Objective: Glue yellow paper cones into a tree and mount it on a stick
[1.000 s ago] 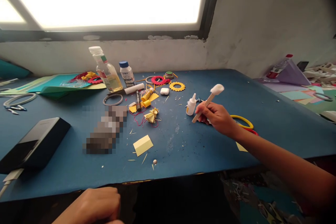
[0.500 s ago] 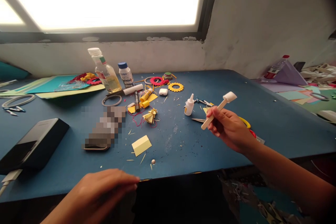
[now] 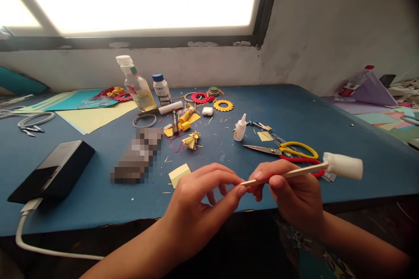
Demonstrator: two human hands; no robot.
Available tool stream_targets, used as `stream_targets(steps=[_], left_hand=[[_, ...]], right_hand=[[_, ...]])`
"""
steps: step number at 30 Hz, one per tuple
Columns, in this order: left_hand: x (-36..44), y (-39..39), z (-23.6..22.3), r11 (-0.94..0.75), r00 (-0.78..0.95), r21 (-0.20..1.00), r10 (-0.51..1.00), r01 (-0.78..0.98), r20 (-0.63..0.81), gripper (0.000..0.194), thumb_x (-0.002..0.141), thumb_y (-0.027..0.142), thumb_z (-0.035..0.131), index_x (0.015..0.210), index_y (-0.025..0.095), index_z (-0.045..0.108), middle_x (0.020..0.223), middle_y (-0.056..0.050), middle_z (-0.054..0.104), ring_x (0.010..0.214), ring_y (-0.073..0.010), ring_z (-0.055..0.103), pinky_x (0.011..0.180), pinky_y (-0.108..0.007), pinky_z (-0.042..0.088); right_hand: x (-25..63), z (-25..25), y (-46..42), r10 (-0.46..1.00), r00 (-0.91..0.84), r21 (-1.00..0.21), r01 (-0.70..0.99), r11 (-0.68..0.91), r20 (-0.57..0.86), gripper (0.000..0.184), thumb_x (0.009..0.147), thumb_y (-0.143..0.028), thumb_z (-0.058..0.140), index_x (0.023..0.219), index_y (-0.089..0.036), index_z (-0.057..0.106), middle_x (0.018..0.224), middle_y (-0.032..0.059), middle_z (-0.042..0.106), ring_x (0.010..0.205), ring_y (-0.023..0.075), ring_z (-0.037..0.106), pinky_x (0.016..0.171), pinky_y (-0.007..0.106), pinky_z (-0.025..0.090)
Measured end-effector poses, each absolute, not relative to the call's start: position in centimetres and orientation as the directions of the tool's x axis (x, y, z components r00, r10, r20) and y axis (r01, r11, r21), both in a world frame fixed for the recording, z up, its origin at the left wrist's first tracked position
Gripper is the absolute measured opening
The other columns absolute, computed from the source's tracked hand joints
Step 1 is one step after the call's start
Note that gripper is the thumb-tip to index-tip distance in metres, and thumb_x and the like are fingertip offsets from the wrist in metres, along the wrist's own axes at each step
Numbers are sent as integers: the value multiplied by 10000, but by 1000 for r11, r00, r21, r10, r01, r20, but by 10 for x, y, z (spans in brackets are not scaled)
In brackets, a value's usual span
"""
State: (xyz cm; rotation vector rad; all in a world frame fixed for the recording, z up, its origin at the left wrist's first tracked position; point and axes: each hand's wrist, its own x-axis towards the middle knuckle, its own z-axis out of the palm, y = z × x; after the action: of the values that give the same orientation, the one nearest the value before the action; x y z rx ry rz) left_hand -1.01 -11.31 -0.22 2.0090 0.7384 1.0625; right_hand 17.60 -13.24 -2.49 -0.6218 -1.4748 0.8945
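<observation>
A flat wooden craft stick point(image 3: 296, 171) with a white soft-looking cylinder point(image 3: 345, 166) on its right end is held between both hands, above the table's front edge. My left hand point(image 3: 204, 202) pinches the stick's left tip between thumb and fingers. My right hand point(image 3: 293, 194) grips the stick nearer its middle. Just behind the right hand lie scissors point(image 3: 299, 150) with yellow and red handles, partly covered by it. Farther back stands a small white glue bottle point(image 3: 240, 130) with a pointed nozzle. A folded pale yellow paper point(image 3: 179, 175) is partly hidden by my left hand.
A black box-shaped device point(image 3: 52, 174) with a white cable and a pixelated phone-like shape point(image 3: 137, 157) lie left. Behind stand a bottle of yellowish liquid point(image 3: 140, 93) and a blue-capped bottle point(image 3: 162, 91). Yellow paper pieces point(image 3: 191, 140) and a yellow ring point(image 3: 223, 105) lie mid-table.
My left hand has risen rightward and taken the stick's left tip. My right hand has come lower and nearer, turning the stick flatter, with the white cylinder now farther right.
</observation>
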Motion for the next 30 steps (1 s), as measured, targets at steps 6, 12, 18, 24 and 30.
stream_targets(steps=[6,12,18,24,30], left_hand=[[-15,-114,-3,-487,466,861,802,150,372,125,837,192,645,947,243,674,887,24,686,728,-69,612,566,-127,472],[-13,-115,2,-519,494,841,777,155,389,90,855,158,593,862,201,672,792,14,684,696,-72,601,552,-131,458],[-16,-111,5,-463,471,854,824,239,315,90,830,243,635,889,199,688,805,0,690,664,-87,606,522,-149,474],[-15,-89,13,-537,499,775,798,333,339,66,804,226,646,782,190,698,688,15,665,592,-79,561,486,-148,444],[-16,-62,22,-457,491,784,841,419,228,157,790,317,647,790,181,727,717,-19,688,596,-106,569,468,-165,446]], right_hand=[[175,-30,-136,849,-67,-838,-218,500,524,173,952,-306,501,1002,-275,664,769,17,712,629,121,645,534,220,534],[174,-32,-135,858,-70,-848,-210,486,509,161,947,-309,516,986,-268,666,747,10,708,626,115,652,544,213,544],[173,-27,-128,872,-56,-865,-173,472,487,146,939,-304,531,938,-239,661,716,12,707,576,114,647,514,210,545],[170,-16,-111,863,-47,-865,-26,502,502,175,921,-298,555,828,-183,646,614,-10,657,524,92,625,506,183,526],[171,-12,-84,857,-76,-857,44,514,510,221,915,-317,553,780,-161,633,661,-7,647,549,80,626,520,175,521]])
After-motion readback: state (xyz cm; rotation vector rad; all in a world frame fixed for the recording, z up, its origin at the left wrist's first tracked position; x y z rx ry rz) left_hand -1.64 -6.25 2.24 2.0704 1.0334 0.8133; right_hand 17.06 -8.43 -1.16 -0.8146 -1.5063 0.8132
